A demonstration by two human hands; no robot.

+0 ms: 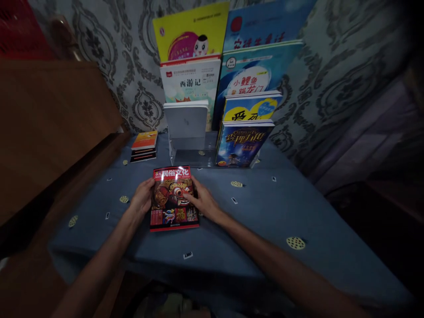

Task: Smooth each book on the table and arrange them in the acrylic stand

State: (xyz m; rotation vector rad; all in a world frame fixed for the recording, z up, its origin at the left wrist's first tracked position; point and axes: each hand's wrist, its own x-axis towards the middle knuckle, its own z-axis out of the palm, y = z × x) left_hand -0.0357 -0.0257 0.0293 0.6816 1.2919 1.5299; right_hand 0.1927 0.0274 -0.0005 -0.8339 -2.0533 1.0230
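Note:
Between my two hands is a red book (174, 198) with a lion-dance mask and white Chinese title on its cover. My left hand (143, 195) grips its left edge, fingers tucked behind. On the right edge my right hand (202, 198) is closed around the book, thumb lying over the front cover. The book is held face up above the blue tablecloth. Just behind it stands a clear tiered book rack (188, 157). Its front left tier holds a plain grey-white book or panel (186, 121), and its front right tier a dark blue book (243, 143).
Higher tiers hold a yellow book (192, 31), a white book (190, 79), a teal book (258, 66) and others. A small stack topped by an orange book (145, 140) lies left of the rack. A wooden cabinet (49, 132) borders the blue-clothed table (265, 212) at left.

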